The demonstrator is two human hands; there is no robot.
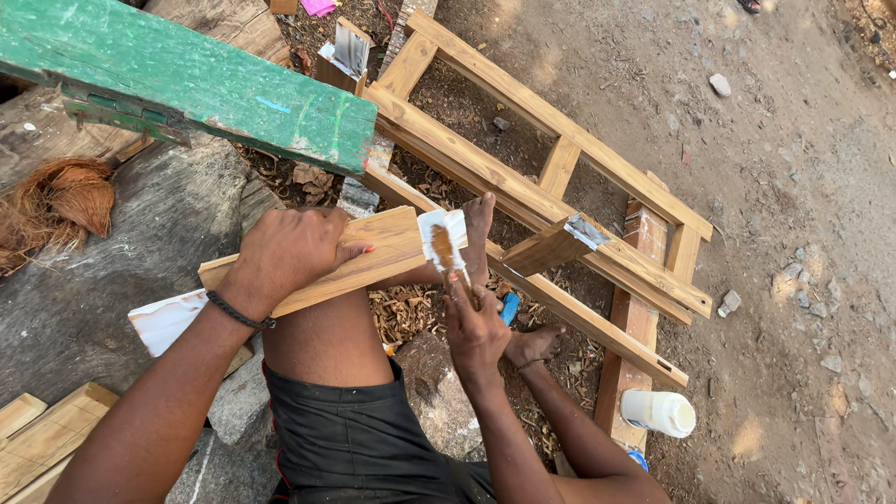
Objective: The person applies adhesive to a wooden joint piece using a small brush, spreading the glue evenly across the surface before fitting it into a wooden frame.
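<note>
Near the middle of the frame the left hand [289, 250] is wrapped over a plank [369, 261], its grip pressed around the wood, with a dark band on the wrist. The plank runs from lower left to centre, resting across the person's bare thigh; its far end is coated white, and its near end, also white, sticks out at the lower left above the stone [112, 271].

The right hand [476, 327], just below centre, pinches a stick [446, 254] between its fingertips. The stick's brown-smeared tip lies against the white end of the plank. One bare foot [478, 229] shows just behind that end, another [537, 343] lies right of the right hand among wood shavings [406, 313].

A wooden frame [560, 168] lies on the dirt ground [793, 233], slanting from top centre to the lower right. A short block [553, 247] with a white-coated end leans on its lower rail. A white bottle [658, 413] lies on its side on the frame's lower end, at the lower right.

A green beam [187, 84] crosses the upper left. Brown fibre [65, 201] sits at the left edge, and wooden pieces [47, 439] lie in the lower left corner.
</note>
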